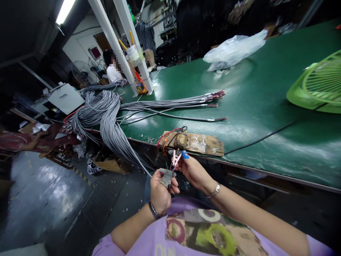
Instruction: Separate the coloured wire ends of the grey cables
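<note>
My left hand is closed around the end of a grey cable, whose thin coloured inner wires stick up from my fist. My right hand pinches a small pink-handled tool at those wire ends; a blue cap covers one fingertip. Both hands hover just in front of the green table's near edge, below a worn wooden block with red wires and a fixture on it.
A large bundle of grey cables drapes off the table's left side. More cables with stripped ends lie across the table. A green fan sits at right, a plastic bag at the back. Another person sits far left.
</note>
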Demonstrator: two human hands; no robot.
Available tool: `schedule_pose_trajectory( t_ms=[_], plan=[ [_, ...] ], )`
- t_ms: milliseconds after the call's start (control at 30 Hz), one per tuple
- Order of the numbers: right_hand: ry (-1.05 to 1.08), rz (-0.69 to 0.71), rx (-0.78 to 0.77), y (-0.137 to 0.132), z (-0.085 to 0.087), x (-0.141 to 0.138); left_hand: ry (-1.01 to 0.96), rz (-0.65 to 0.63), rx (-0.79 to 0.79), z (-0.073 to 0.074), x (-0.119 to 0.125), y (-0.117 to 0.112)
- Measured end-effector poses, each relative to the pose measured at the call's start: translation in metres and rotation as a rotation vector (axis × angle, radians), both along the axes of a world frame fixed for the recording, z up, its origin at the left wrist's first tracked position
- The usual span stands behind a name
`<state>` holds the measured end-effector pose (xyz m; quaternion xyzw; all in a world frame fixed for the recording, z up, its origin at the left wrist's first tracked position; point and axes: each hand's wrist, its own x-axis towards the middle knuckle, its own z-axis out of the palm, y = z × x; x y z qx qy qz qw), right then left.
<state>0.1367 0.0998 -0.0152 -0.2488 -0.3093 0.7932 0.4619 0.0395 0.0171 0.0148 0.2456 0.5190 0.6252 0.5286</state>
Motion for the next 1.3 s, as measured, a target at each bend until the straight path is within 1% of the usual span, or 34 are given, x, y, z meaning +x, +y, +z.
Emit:
schedule_pose_trajectory(
  t_ms=[67,100,233,300,467,567,700,767,867,967,1033,1133,1233,1300],
  plan=[
    [-0.030,-0.057,0.043,0.000,-0.003,-0.002,0.001,0.001,-0.001,-0.001,0.001,0.002],
    [-0.020,-0.050,0.032,0.001,-0.002,-0.003,0.004,0.001,-0.002,-0.002,0.001,0.003],
    [0.087,0.099,-0.095,0.001,0.003,-0.004,0.016,0.005,-0.011,-0.004,0.002,0.005],
    [0.121,0.125,-0.129,0.002,0.006,-0.006,0.016,0.008,-0.013,-0.006,0.003,0.006],
    [0.120,0.031,-0.169,0.003,0.005,-0.010,0.027,0.008,-0.025,-0.010,0.002,0.005],
    [0.123,0.034,-0.174,0.002,0.004,-0.010,0.034,0.001,-0.023,-0.011,0.002,0.003],
    [0.172,0.090,-0.196,-0.001,0.005,-0.006,0.048,0.003,-0.010,-0.009,0.001,0.000],
    [0.160,0.161,-0.186,-0.001,0.005,0.000,0.058,0.009,-0.009,-0.008,0.000,-0.003],
    [0.032,0.329,-0.122,-0.001,0.005,0.011,0.086,0.008,-0.011,-0.011,-0.004,-0.008],
    [-0.156,0.466,-0.021,0.000,0.008,0.022,0.149,-0.035,-0.001,-0.017,-0.008,-0.013],
    [-0.257,0.501,0.042,0.001,0.012,0.026,0.203,-0.076,0.003,-0.021,-0.011,-0.015],
    [-0.360,0.509,0.157,0.004,0.020,0.030,0.271,-0.138,-0.009,-0.024,-0.013,-0.018],
    [-0.414,0.531,0.283,0.008,0.026,0.032,0.308,-0.194,-0.023,-0.022,-0.013,-0.018],
    [-0.451,0.550,0.340,0.010,0.030,0.032,0.318,-0.261,-0.047,-0.021,-0.012,-0.017]
  ],
)
